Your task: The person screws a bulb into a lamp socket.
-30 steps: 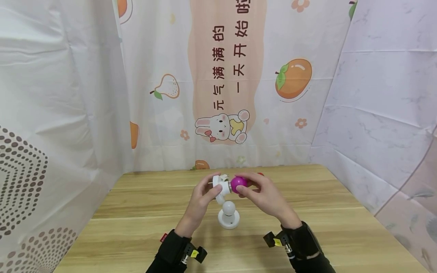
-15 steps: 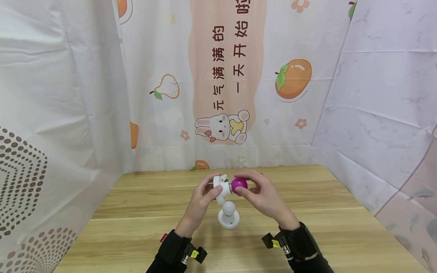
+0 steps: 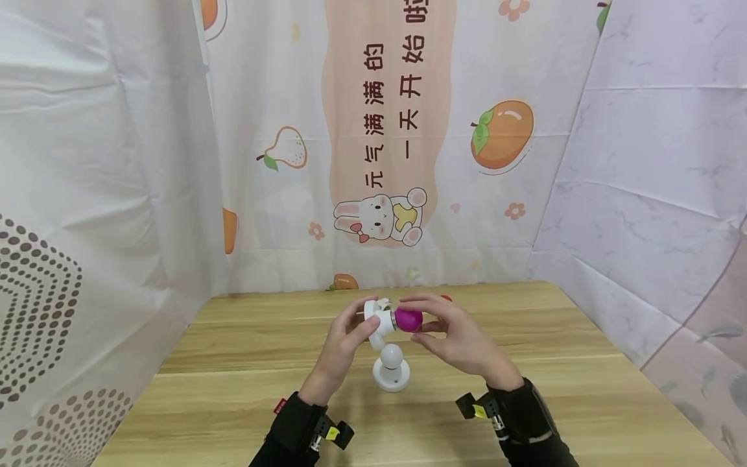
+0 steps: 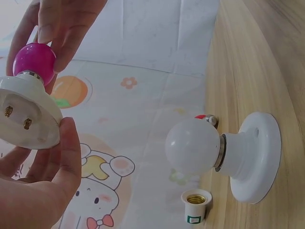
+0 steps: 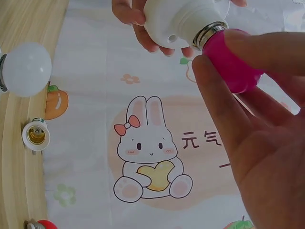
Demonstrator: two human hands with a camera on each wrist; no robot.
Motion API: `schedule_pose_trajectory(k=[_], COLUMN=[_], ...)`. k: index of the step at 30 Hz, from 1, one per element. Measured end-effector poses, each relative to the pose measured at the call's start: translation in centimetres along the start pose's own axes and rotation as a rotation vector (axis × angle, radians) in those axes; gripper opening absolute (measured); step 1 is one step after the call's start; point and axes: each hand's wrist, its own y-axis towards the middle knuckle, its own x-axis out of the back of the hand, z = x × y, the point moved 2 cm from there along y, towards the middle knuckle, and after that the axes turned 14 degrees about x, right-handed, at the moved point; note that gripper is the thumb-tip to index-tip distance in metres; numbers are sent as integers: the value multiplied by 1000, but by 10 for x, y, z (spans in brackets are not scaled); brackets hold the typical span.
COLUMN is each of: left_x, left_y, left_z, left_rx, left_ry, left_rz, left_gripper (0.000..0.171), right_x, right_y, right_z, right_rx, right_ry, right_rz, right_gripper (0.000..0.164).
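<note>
My left hand (image 3: pixel 344 334) grips a white lamp holder (image 3: pixel 382 322) by its round base, holding it sideways above the table. Two brass contacts show on the underside of that base in the left wrist view. A magenta light bulb (image 3: pixel 408 320) sits at the holder's mouth, with some of its metal cap (image 5: pixel 208 34) exposed. Around this bulb are the fingers and thumb of my right hand (image 3: pixel 461 337), fingertips on its sides; the thumb lies near its lower edge. Just below, a white bulb (image 3: pixel 391 355) stands upright in a second white lamp holder (image 3: pixel 391 381) on the table.
Farther back on the wooden table (image 3: pixel 245 363) stand a small white socket (image 5: pixel 36 135) with a brass thread and a red bulb (image 5: pixel 46 224), mostly hidden behind my right hand in the head view. A printed curtain (image 3: pixel 280 214) hangs behind the table.
My right thumb has slid off the front of the magenta bulb to its lower edge, and that hand has shifted slightly right. My left hand and the lamp holder have barely moved.
</note>
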Motion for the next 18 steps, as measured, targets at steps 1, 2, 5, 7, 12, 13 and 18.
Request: schedule_pose_trajectory(k=[1, 2, 5, 7, 12, 13, 18], left_x=[0, 0, 0, 0, -1, -1, -2], left_y=[0, 0, 1, 1, 0, 0, -1], left_z=[0, 0, 0, 1, 0, 0, -1], left_rx=[1, 0, 1, 2, 4, 5, 8], left_ry=[0, 0, 1, 4, 13, 13, 15], left_rz=[0, 0, 0, -1, -2, -2, 1], left_gripper=[50, 50, 50, 50, 51, 51, 52], right_x=[0, 0, 0, 0, 1, 1, 0], right_y=[0, 0, 0, 0, 0, 0, -1], right_z=[0, 0, -1, -1, -2, -3, -4], right_rx=[1, 2, -3, -7, -32, -42, -110], right_ry=[-6, -12, -28, -28, -32, -34, -28], right_rz=[3, 5, 2, -2, -7, -7, -14], right_gripper=[53, 54, 54, 53, 49, 48, 45])
